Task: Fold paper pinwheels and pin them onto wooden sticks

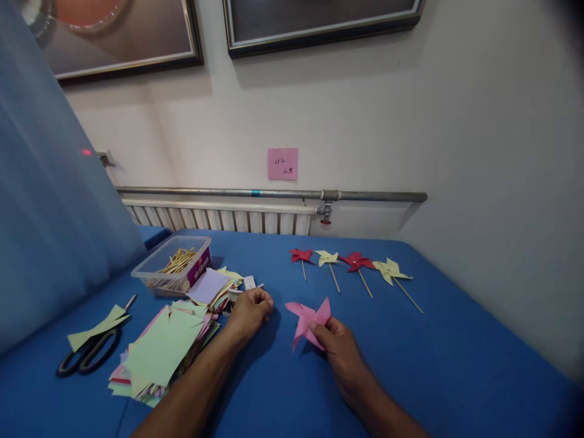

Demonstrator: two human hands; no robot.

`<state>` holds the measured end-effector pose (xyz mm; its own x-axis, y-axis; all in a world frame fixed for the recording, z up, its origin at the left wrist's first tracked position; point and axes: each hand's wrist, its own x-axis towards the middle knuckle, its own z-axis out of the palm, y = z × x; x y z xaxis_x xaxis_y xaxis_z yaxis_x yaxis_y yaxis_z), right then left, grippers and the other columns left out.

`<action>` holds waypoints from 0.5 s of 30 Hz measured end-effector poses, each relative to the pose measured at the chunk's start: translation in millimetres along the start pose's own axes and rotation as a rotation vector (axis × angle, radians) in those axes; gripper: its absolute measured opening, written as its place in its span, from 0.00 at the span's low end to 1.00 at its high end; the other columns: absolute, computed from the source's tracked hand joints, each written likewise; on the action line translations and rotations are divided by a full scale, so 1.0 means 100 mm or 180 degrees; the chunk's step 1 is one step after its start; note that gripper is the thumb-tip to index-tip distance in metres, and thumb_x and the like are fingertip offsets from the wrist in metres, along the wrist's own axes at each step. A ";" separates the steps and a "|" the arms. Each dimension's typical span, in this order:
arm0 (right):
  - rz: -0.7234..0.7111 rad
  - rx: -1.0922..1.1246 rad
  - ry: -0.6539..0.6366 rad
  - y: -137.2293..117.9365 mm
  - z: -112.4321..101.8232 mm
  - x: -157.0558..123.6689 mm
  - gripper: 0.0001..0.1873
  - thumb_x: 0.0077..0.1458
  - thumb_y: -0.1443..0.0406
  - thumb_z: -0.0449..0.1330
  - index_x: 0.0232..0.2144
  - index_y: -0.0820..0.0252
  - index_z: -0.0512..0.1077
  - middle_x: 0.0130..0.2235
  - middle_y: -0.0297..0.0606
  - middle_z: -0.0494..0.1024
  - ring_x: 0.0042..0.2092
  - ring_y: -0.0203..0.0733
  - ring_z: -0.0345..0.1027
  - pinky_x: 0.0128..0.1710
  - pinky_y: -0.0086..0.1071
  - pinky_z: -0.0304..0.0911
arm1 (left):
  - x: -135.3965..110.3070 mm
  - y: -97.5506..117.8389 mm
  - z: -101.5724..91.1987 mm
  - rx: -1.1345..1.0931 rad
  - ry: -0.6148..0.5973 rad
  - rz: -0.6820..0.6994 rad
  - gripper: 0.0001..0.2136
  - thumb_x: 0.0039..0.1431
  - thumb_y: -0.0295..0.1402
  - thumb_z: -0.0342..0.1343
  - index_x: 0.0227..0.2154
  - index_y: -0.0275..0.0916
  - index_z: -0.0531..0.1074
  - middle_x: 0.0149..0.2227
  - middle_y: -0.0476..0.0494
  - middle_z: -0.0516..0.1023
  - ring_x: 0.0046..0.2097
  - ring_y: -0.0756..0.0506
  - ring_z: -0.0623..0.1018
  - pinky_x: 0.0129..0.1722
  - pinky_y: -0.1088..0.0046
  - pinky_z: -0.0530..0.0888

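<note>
My right hand (340,351) pinches a pink paper pinwheel (306,320) by its lower right corner, just above the blue table (456,353). My left hand (250,311) rests to the left of it with the fingers curled in, beside a small white item (249,282) at the edge of the paper stacks; what the fingers hold is hidden. Several finished pinwheels on sticks lie in a row beyond: red (302,255), yellow (326,258), red (356,261), yellow (390,269).
A heap of cut coloured paper squares (162,350) lies at the left, with black-handled scissors (89,353) and a yellow scrap (98,327) beside it. A clear plastic box of wooden sticks (174,263) stands behind. A radiator (219,218) and pipe run along the wall.
</note>
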<state>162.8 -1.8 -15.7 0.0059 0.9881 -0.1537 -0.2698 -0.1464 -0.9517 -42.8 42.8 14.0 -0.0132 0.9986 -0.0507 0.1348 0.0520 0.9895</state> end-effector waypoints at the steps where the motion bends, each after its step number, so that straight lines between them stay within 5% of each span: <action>1: -0.0016 -0.0022 0.0024 0.03 -0.01 0.02 0.18 0.43 0.54 0.72 0.34 0.60 0.82 0.28 0.36 0.83 0.32 0.47 0.75 0.36 0.36 0.67 | 0.01 0.00 0.00 0.0026 0.0005 -0.0010 0.07 0.44 0.36 0.60 0.24 0.38 0.72 0.20 0.53 0.71 0.21 0.53 0.69 0.23 0.77 0.62; 7: -0.0035 -0.0119 0.0055 0.11 -0.05 0.08 0.19 0.41 0.53 0.72 0.33 0.59 0.82 0.27 0.36 0.82 0.30 0.46 0.72 0.33 0.35 0.65 | 0.03 -0.02 -0.04 0.0190 -0.0061 -0.0120 0.09 0.52 0.38 0.60 0.25 0.39 0.71 0.20 0.50 0.74 0.22 0.51 0.72 0.26 0.76 0.67; 15: 0.0019 -0.0030 -0.0049 -0.09 0.01 -0.08 0.17 0.44 0.55 0.72 0.34 0.60 0.81 0.30 0.37 0.84 0.34 0.48 0.75 0.38 0.37 0.67 | 0.03 -0.01 -0.10 0.0566 0.0234 0.0038 0.04 0.54 0.32 0.59 0.27 0.38 0.73 0.18 0.54 0.70 0.22 0.51 0.68 0.24 0.76 0.59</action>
<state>164.6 -8.3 -6.1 -0.0105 0.9878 -0.1553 -0.2605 -0.1526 -0.9533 -52.7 46.0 14.6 -0.0821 0.9964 -0.0227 0.3082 0.0470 0.9502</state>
